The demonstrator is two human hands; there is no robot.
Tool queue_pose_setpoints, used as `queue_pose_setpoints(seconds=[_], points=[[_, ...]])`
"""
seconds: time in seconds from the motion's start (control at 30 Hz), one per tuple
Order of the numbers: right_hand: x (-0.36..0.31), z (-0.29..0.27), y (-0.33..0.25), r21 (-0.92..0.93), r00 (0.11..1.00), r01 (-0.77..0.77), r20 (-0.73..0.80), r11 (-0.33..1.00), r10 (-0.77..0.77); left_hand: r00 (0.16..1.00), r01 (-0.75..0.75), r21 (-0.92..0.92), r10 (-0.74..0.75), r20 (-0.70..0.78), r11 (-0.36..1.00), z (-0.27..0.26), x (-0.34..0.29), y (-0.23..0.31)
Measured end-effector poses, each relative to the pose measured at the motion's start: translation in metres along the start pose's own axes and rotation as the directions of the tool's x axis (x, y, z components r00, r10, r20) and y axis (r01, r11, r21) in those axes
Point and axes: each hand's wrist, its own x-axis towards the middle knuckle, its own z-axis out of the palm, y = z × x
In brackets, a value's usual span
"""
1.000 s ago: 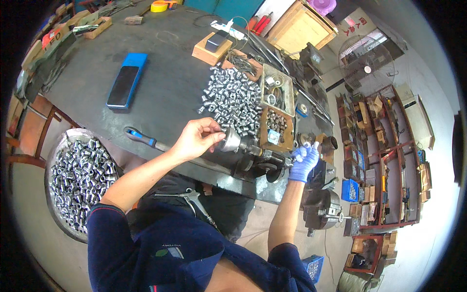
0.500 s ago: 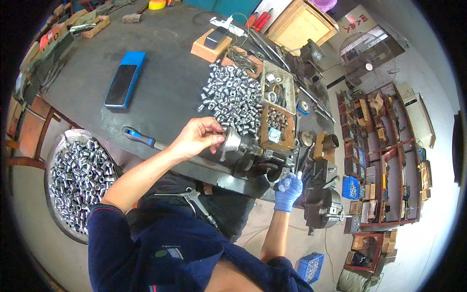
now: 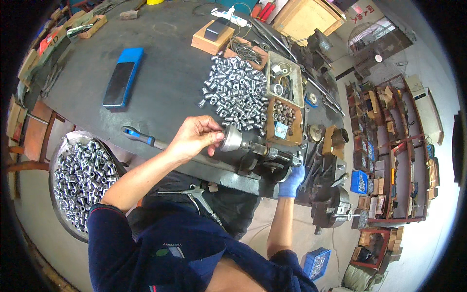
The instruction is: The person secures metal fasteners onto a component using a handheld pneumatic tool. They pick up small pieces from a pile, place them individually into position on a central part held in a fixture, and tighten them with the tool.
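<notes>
Head camera view, looking down at two hands at a dark workbench (image 3: 160, 63). The bare left hand (image 3: 198, 138) pinches the wide end of a silver metal cone (image 3: 233, 139) between thumb and fingers. The cone sits on the left end of a dark spindle fixture (image 3: 272, 163), just to the right of that grip. The blue-gloved right hand (image 3: 293, 181) is at the fixture's right end; its fingers are mostly hidden, so I cannot tell whether they grasp anything.

The bench's front edge runs close on the near side of the left grip, passing under the forearm. The widest open stretch of benchtop spreads left of and beyond that grip, as far as one blue-and-black case (image 3: 122, 78). Room is tighter beyond and to the right: a heap of silver fittings (image 3: 234, 92) lies just past the fingers, then one box of small brownish parts (image 3: 283, 141) and one pale tray (image 3: 268, 80).

Counted around the grip: one blue-and-black tool handle (image 3: 138, 135) left of it; one round metal pan (image 3: 53, 190) of fittings farther left; one air gun (image 3: 198, 193) below it; one vise (image 3: 332, 207) right of the gloved hand. Both heaps hold too many fittings to count.
</notes>
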Motion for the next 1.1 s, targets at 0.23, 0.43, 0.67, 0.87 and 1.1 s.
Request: queue_pose_setpoints(seconds=[0.23,0.43,0.67,0.87,1.1], points=[[0.038,0.046,-0.046,0.014,0.908,0.088,0.41,0.996,-0.086,1.0,0.028,-0.092,-0.027,0.008,0.995,-0.001,0.005,0.0],[-0.044,0.04,-0.077,0.27,0.777,0.225,0.53,0.936,-0.34,0.997,0.079,-0.134,-0.08,-0.004,0.988,-0.006,0.0,0.002],[-0.057,-0.017,-0.025,0.139,0.959,0.105,0.248,0.985,-0.137,0.998,0.053,-0.115,-0.055,-0.017,0.992,-0.008,-0.003,0.006],[0.038,0.017,-0.015,-0.244,0.98,0.177,0.131,0.954,-0.148,0.995,-0.008,0.057,0.013,-0.097,0.998,-0.021,-0.014,0.017],[-0.004,0.05,-0.067,0.237,0.829,0.226,0.463,0.945,-0.314,0.889,0.294,0.583,0.007,-0.458,0.757,-0.138,-0.144,0.049]])
